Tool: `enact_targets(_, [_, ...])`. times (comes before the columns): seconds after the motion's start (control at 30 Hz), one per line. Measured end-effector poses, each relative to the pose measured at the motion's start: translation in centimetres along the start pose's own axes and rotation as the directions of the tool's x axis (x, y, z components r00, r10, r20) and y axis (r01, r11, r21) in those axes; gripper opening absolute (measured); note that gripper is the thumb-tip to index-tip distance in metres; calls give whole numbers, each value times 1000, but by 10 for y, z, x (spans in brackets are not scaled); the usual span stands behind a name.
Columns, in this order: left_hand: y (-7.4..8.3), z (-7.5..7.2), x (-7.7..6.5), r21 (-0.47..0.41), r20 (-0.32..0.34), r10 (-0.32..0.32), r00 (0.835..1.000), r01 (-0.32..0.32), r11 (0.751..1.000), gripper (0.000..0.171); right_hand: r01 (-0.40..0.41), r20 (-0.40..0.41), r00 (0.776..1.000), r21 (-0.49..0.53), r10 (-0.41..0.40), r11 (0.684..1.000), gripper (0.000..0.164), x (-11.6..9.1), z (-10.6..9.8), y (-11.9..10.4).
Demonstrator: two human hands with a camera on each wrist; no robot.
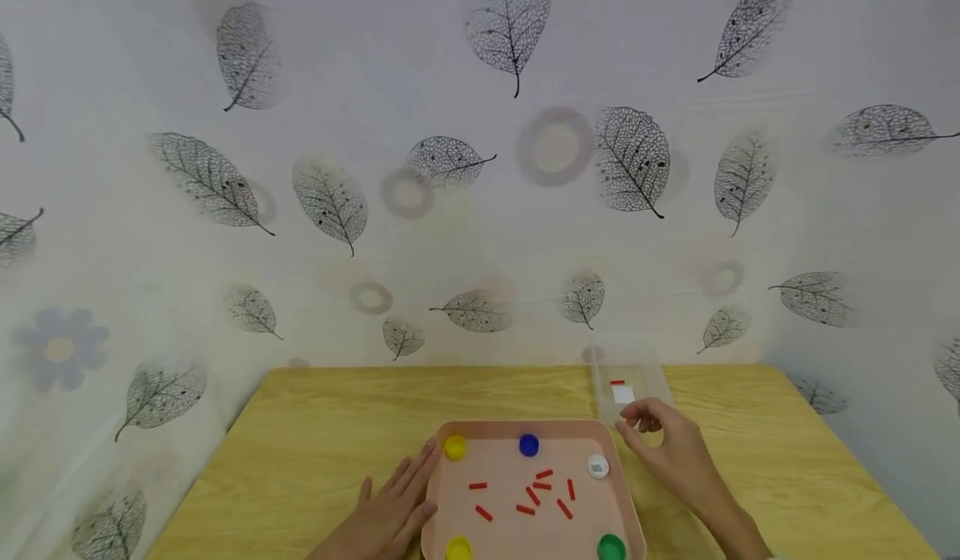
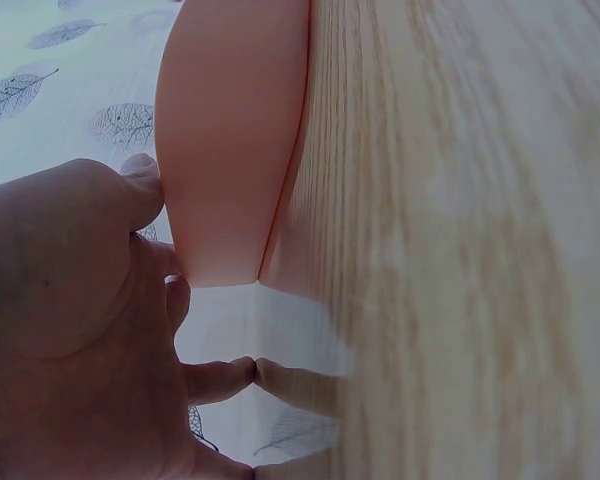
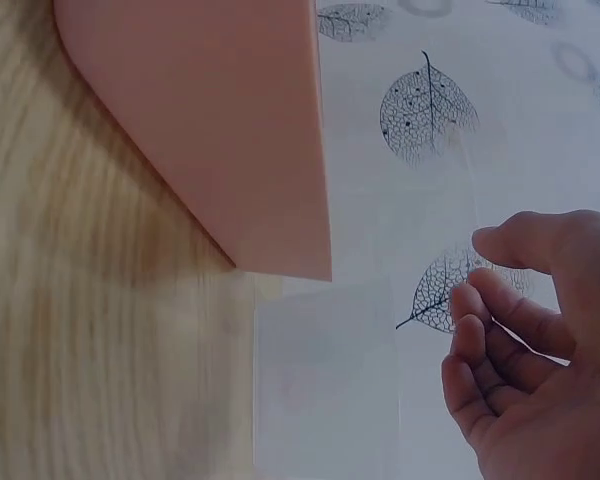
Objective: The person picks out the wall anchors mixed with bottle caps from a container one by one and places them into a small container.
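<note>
A pink tray (image 1: 525, 430) lies on the table, its side wall large in both wrist views. My left hand (image 1: 392, 506) rests along the tray's left side, fingers extended, thumb at the rim. The right hand (image 1: 671, 452) hovers beside the tray's far right corner, in front of a clear plastic box (image 1: 648, 368). Its fingers are loosely bent, with nothing visible between thumb and forefinger in the right wrist view. Inside the tray are several short red sticks (image 1: 565, 508), two yellow caps (image 1: 455, 447), a blue cap (image 1: 528, 445), a white cap (image 1: 597, 467) and a green cap (image 1: 612, 547).
A red stick (image 1: 617, 382) and a white square (image 1: 622, 394) show in the clear box, behind the tray's right corner. Wood-grain table top (image 1: 300, 443) surrounds the tray. A pale leaf-patterned curtain (image 1: 480, 243) stands behind the table.
</note>
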State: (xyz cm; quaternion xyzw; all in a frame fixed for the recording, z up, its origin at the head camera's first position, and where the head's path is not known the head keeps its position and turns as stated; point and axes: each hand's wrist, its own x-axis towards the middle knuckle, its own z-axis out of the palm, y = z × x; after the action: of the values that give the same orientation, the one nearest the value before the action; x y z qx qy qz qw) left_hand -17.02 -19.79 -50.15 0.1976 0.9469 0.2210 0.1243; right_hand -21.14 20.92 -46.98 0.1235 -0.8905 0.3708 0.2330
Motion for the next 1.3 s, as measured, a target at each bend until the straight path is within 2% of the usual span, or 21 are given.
enact_targets(0.1, [0, 1, 0, -11, -6, 2, 1000, -2, 1000, 62, -4, 6, 1000, 1, 4, 1000, 13, -5, 2, -4])
enact_targets(0.27, [-1, 2, -1, -14, -22, 22, 1000, -22, 1000, 60, -43, 69, 997, 31, 41, 999, 15, -16, 5, -14])
enact_targets(0.4, [-1, 3, -1, -14, -22, 30, 999, -30, 999, 60, -94, 118, 989, 69, 85, 993, 12, -23, 8, -22])
enact_targets(0.5, [-1, 4, 0, -14, -16, 28, 999, -28, 999, 61, -158, 149, 978, 90, 144, 983, 15, -27, 10, -27])
enact_targets(0.6, [1, 4, 0, -15, -11, 28, 1000, -28, 999, 60, -189, 169, 971, 104, 170, 976, 15, -30, 11, -31])
enact_targets(0.8, [1, 2, -3, -14, -12, 25, 1000, -25, 1000, 60, -169, 193, 971, 146, 139, 975, 13, -38, 17, -33])
enact_targets(0.9, [0, 2, -3, -12, -12, 25, 1000, -25, 1000, 60, -177, 231, 963, 170, 135, 969, 14, -41, 22, -34])
enact_targets(1.13, [0, 0, -4, -33, -7, 12, 1000, -12, 999, 61, -197, 385, 916, 194, 110, 961, 11, -48, 31, -36])
enact_targets(1.3, [1, 2, -2, -10, -7, 8, 1000, -8, 1000, 61, -157, 433, 900, 213, 51, 964, 8, -51, 34, -37])
